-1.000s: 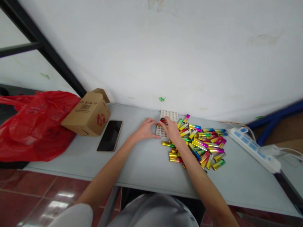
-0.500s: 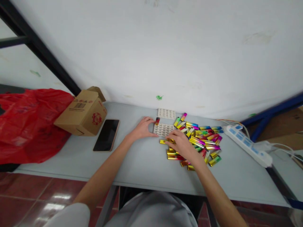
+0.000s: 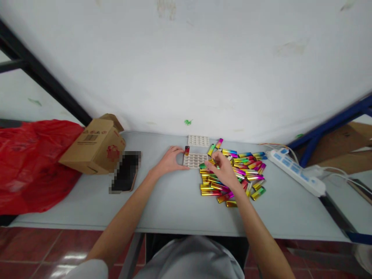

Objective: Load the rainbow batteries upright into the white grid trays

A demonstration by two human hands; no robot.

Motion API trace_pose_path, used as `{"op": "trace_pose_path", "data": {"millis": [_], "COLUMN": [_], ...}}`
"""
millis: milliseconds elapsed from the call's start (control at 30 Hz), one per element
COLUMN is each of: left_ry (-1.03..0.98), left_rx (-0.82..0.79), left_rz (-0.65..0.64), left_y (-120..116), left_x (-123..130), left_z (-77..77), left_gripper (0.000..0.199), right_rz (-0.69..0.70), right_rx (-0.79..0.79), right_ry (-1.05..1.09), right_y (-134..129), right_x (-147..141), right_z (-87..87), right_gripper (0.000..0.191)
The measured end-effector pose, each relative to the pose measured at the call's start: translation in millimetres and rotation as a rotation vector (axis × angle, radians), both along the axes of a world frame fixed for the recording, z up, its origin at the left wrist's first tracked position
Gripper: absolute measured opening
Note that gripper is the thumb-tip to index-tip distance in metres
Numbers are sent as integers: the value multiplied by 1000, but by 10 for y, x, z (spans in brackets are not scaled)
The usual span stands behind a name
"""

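A white tray with rows of holes [image 3: 195, 159] lies flat on the table, and a red lighter with a dark top [image 3: 187, 150] stands upright at its far left corner. Curved around the tray's left end is my left hand [image 3: 170, 159], thumb at the near corner and fingers by the upright lighter. Over the left side of a loose pile of shiny metallic lighters [image 3: 245, 170], my right hand [image 3: 224, 169] has thumb and fingertips closed on a gold lighter [image 3: 212, 161], partly hidden. This hand is just right of the tray.
Behind lies a second white holed tray [image 3: 198, 140], near the wall. Leftward are a dark phone [image 3: 125, 172], a cardboard box [image 3: 93, 147] and a red plastic bag [image 3: 37, 166]. A white power strip [image 3: 296, 172] with cables lies on the right, near a blue frame bar [image 3: 331, 124].
My right hand has lifted slightly and turned its fingertips up beside the tray, with a gold lighter between them. My left hand stays at the tray's left end. The camera view has shifted a little.
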State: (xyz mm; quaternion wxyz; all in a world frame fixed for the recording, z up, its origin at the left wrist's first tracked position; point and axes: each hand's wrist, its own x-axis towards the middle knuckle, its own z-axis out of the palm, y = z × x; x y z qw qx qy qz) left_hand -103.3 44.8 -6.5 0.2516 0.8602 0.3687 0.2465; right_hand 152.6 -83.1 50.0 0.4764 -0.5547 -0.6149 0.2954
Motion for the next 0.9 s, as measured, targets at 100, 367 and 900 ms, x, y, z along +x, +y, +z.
{"op": "trace_pose_path", "data": {"millis": [100, 367, 900], "left_ry": [-1, -10, 8], "left_rx": [3, 27, 31], "left_rz": [9, 2, -1], "left_y": [12, 41, 12], "left_x": [-12, -33, -44], "left_z": [-9, -24, 25], "left_gripper": [78, 77, 75], "right_rz": [-116, -105, 73], "right_rx": [-104, -231, -313], "right_ry": [335, 797, 828], "right_y": [67, 335, 150], "right_x": [71, 47, -154], "right_z": [-1, 14, -124], "right_gripper": [35, 44, 40]}}
